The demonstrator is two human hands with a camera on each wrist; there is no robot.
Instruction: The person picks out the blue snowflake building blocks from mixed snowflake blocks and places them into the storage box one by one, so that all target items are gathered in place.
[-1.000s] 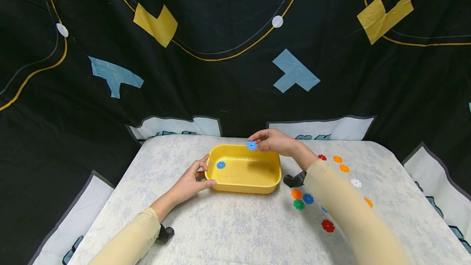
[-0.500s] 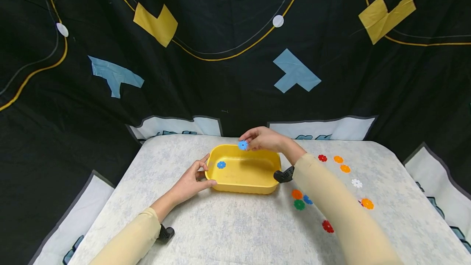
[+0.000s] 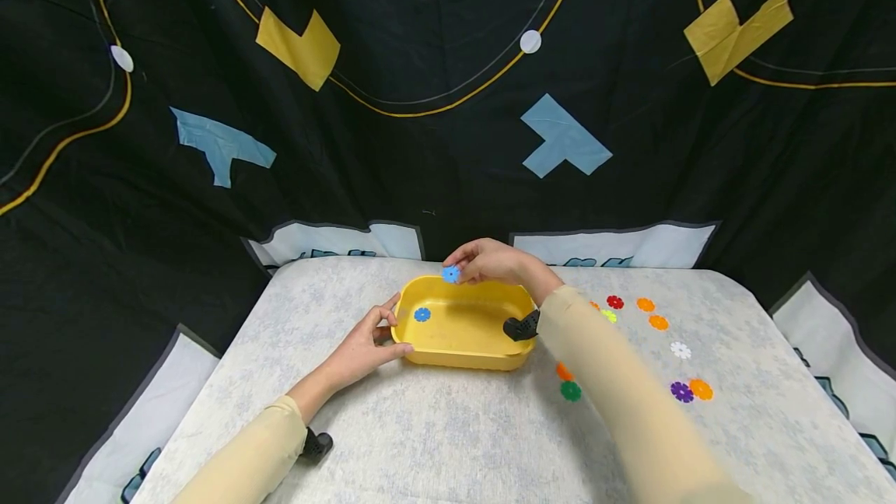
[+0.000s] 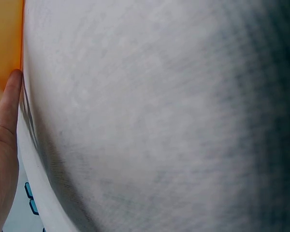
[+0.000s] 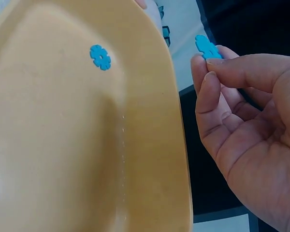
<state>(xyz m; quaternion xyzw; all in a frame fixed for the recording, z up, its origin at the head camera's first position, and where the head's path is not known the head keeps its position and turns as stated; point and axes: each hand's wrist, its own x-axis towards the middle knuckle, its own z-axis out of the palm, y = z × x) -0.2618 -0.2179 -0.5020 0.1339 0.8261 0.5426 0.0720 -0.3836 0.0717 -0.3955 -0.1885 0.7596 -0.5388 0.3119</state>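
Here's the light blue disc [image 3: 451,274], flat and thin, its edge notched into petals round a small centre hole, up in the air at the far rim of the yellow tray [image 3: 462,334]; from the right wrist it shows just past that rim, tilted. Down on the tray floor, towards the left end, lies a darker blue disc [image 3: 422,315] of the same petalled shape. And there's the movement: a second ago the held piece was over towards the tray's far right, and now it has slid left along the far edge, the right sleeve [image 3: 616,379] swinging with it, uncovering a purple disc [image 3: 682,392] beside an orange disc [image 3: 701,389] and hiding the red one nearer the front. The tray and the piece inside haven't budged. On to the right hand [image 3: 490,261]: thumb and fingertips pressed together, pinching the light blue disc by its edge, the other fingers bent in behind. The left hand [image 3: 364,344] grips the tray's left end, thumb on the near corner, fingers apart on the far side, planted exactly where it was.
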